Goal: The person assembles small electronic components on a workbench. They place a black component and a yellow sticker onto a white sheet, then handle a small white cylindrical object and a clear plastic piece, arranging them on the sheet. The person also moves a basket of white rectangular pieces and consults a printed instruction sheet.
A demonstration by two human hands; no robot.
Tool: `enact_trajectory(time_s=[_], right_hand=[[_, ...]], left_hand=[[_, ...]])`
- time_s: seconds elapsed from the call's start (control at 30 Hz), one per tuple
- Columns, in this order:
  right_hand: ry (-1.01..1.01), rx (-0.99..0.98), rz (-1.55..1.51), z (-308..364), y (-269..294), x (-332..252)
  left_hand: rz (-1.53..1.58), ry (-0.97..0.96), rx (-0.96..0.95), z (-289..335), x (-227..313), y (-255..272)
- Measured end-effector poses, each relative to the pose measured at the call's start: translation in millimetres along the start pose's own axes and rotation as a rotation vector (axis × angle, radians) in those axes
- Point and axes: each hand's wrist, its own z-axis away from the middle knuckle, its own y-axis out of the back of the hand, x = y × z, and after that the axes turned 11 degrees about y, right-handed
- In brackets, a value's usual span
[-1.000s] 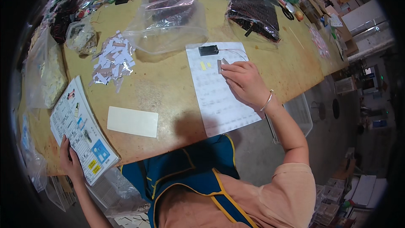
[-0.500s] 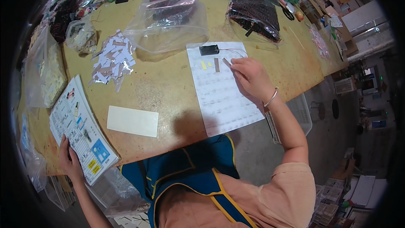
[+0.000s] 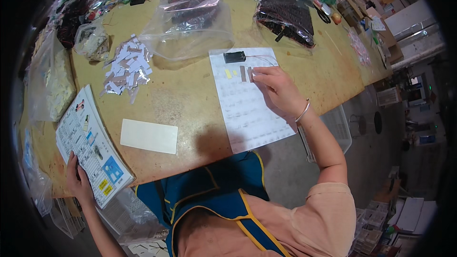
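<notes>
Blurrily printed sheets [image 3: 90,143] against the left hand [image 3: 80,182].

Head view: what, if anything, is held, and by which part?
Right hand: on the rightmost grey-brown strip, at its right side; whether pinched or merely touched cannot be told. Left hand: at the printed stack, lower left edge; grip unclear.

Left hand [image 3: 80,182] on booklets [image 3: 90,145]; right hand [image 3: 281,88] at brown strip [image 3: 250,74].

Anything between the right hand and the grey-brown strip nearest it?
Nothing visible. The right hand is at the nearest grey-brown strip, partly covering it; the other grey-brown strip lies beyond, to the left.
</notes>
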Motion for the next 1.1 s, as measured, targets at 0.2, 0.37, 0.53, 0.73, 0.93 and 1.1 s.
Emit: enact_trajectory(time_s=[0.2,0.37,0.53,0.73,0.93,1.1], right_hand=[[0.011,-0.025,0.016,3.4,-5.4,6.1],[0.034,-0.025,0.033,0.9,-5.9,7.3],[0.041,0.024,-0.011,-1.8,-3.3,3.7],[0.063,0.020,-0.024,-13.7,-4.4,-2.2],[0.139,-0.041,-0.006,-25.5,-7.0,1.7],[0.160,-0.003,-0.054,-27.9,-10.0,4.3]], left_hand=[[-0.055,-0.042,0.011,-1.2,1.2,1.6],[-0.007,-0.018,0.002,0.4,1.5,1.1],[-0.043,-0.034,0.008,-1.8,-2.9,1.2],[-0.051,-0.048,0.009,-2.6,-3.3,1.8],[-0.032,0.001,0.012,1.1,4.1,1.2],[-0.039,-0.025,0.006,-0.1,5.0,1.5]])
